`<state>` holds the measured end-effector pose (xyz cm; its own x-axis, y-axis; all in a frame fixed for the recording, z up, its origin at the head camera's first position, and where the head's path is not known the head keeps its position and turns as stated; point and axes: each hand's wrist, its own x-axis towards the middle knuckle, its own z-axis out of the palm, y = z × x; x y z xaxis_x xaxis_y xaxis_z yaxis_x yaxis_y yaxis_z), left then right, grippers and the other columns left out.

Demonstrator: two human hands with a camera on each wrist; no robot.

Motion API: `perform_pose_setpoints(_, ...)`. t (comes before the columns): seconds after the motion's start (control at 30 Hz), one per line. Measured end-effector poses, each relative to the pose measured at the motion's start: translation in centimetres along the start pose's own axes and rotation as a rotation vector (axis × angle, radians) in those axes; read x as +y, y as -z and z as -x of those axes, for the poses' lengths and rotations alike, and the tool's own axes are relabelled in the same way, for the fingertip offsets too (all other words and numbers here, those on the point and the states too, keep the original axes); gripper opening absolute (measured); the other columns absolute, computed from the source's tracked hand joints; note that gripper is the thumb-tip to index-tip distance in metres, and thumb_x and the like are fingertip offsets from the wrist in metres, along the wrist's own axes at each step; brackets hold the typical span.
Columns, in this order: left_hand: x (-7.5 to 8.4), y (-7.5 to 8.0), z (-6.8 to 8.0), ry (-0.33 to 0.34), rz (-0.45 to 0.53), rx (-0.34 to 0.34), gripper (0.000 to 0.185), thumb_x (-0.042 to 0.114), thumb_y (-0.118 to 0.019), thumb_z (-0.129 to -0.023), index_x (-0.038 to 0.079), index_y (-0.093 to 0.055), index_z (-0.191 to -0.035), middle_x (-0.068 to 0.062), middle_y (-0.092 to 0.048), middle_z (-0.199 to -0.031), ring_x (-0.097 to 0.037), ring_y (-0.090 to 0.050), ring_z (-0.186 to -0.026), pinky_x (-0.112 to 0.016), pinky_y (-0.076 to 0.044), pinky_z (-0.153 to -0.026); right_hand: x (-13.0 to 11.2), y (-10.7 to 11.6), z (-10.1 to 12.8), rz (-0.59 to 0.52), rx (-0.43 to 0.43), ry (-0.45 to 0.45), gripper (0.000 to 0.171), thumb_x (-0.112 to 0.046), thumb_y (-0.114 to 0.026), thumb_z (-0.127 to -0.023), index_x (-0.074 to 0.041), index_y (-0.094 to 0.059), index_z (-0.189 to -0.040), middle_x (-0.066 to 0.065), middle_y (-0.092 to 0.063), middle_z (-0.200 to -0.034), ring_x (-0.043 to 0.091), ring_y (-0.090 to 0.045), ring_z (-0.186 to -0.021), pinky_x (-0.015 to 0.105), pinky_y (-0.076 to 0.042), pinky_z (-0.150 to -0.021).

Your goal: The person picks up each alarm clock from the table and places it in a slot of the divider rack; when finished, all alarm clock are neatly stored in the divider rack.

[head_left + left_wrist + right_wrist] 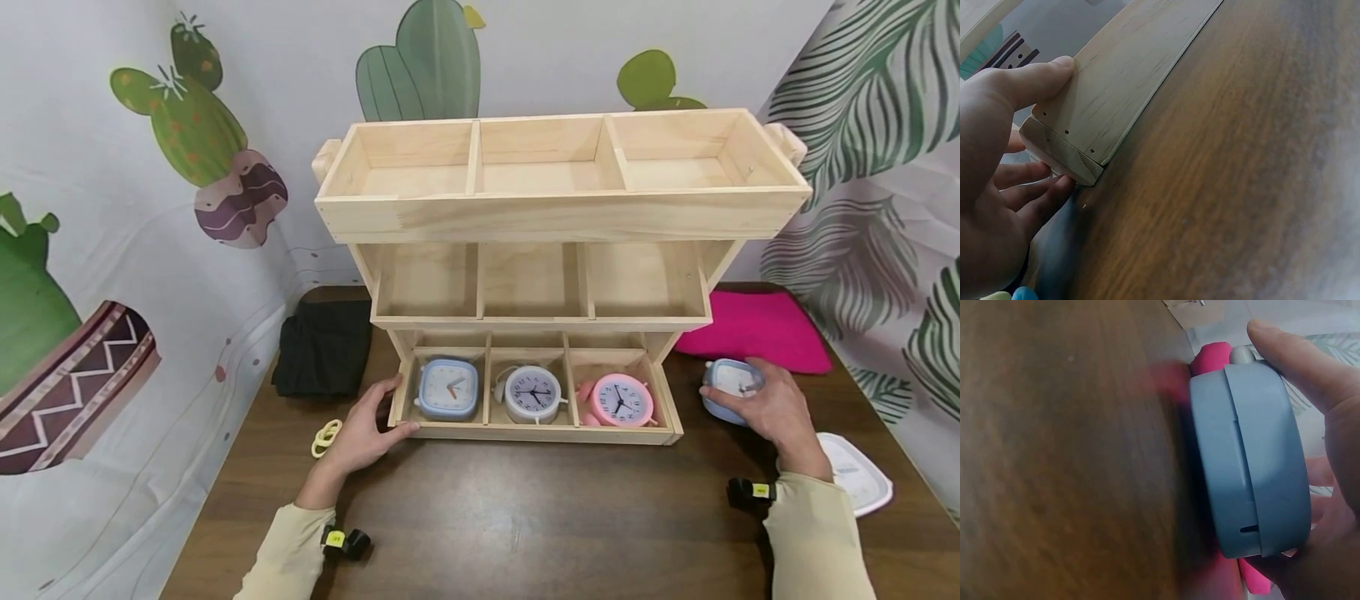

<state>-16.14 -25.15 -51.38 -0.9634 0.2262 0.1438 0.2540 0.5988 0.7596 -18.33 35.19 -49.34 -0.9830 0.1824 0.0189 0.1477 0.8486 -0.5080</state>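
Note:
A three-tier wooden shelf [562,218] stands on the table. My left hand [369,433] grips the front left corner of its bottom tray, thumb on the front board [1116,69] and fingers at the side. In that tray sit a blue square alarm clock [448,389], a white round alarm clock [533,393] and a pink alarm clock [622,400], one per compartment. To the right of the shelf, my right hand [776,404] holds another blue alarm clock [726,408] by its sides. The right wrist view shows this clock's blue casing [1260,456] close to the table.
A folded black cloth [322,348] lies left of the shelf, with pale yellow rings [326,437] near my left hand. Behind my right hand is a bright pink cloth [772,329]. A white tray [858,475] lies by my right wrist. Patterned fabric [300,125] hangs behind the table.

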Motion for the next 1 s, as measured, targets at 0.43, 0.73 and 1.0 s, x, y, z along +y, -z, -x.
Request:
perform_pose_setpoints(0.43,0.0,0.0,0.0,0.003,-0.003,0.004,0.081,0.033,-0.083,-0.079,0.005,-0.042,-0.143,-0.014,-0.048,-0.140,-0.031,-0.055,-0.122,-0.046,-0.051,-0.096,-0.6,-0.2,0.0,0.027,0.013,-0.026,0.092,-0.053,-0.071,-0.081,0.007,-0.037,-0.141,0.040,-0.038,-0.130,0.054,-0.037,-0.115,0.069,-0.038,-0.089)
perform_pose_setpoints(0.73,0.1,0.0,-0.1,0.002,-0.015,-0.001,0.082,0.033,-0.083,-0.078,0.005,-0.042,-0.143,-0.014,-0.048,-0.140,-0.031,-0.055,-0.122,-0.046,-0.052,-0.096,-0.8,-0.2,0.2,0.044,0.015,-0.033,0.087,-0.047,-0.071,-0.082,0.009,-0.036,-0.140,0.038,-0.039,-0.129,0.053,-0.037,-0.113,0.069,-0.040,-0.088)
perform_pose_setpoints(1.0,0.1,0.1,-0.1,0.007,-0.010,-0.002,0.082,0.033,-0.083,-0.078,0.005,-0.042,-0.143,-0.014,-0.048,-0.141,-0.031,-0.054,-0.124,-0.046,-0.051,-0.097,-1.0,-0.2,0.5,0.043,0.038,-0.008,0.085,-0.043,-0.073,-0.081,0.010,-0.039,-0.138,0.038,-0.040,-0.127,0.053,-0.038,-0.111,0.069,-0.041,-0.087)
